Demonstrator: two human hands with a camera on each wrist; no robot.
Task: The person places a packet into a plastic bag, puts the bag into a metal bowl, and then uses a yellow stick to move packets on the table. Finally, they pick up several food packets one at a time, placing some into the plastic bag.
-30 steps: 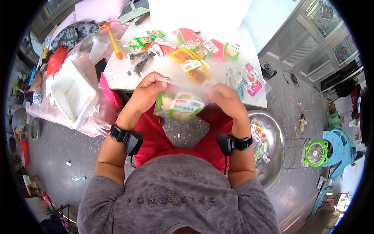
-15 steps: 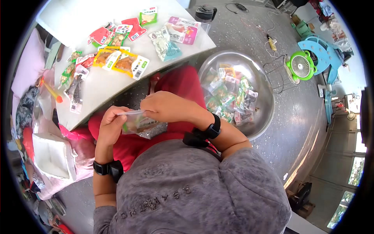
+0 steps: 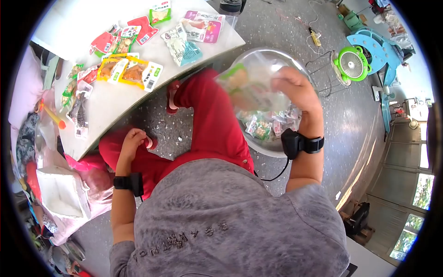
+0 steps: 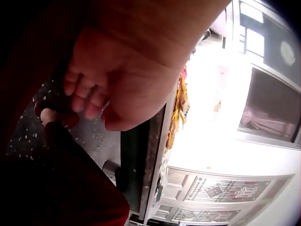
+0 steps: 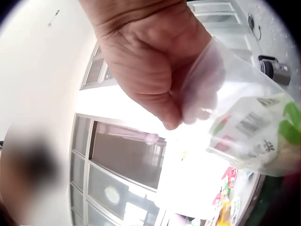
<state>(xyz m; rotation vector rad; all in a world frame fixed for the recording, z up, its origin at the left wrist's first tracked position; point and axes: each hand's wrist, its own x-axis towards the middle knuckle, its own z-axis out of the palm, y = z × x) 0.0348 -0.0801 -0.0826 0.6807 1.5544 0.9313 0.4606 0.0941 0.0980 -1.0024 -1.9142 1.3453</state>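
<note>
Over the metal basin [image 3: 308, 74] my right hand [image 3: 299, 88] pinches the top of a clear bag [image 3: 251, 85], blurred in the head view. In the right wrist view, thumb and fingers of that hand [image 5: 155, 70] grip the plastic, and a green and white packet [image 5: 256, 134] shows inside the bag. Several small packets [image 3: 263, 129] lie in the basin under it. My left hand [image 3: 132, 142] is above the left thigh with nothing in it; its fingers hang loosely curled in the left wrist view [image 4: 117, 80].
On the white table [image 3: 108, 108] lie yellow-edged packets [image 3: 134, 73], a pink packet [image 3: 203, 27], a teal and white packet [image 3: 182, 48] and several others. A white foam box [image 3: 62, 194] is at the left. Right of the basin stand a wire rack and a green fan [image 3: 351, 63].
My right hand has carried the bag from in front of my body rightward over the basin. My left hand has let go of the bag and stays near the left thigh.
</note>
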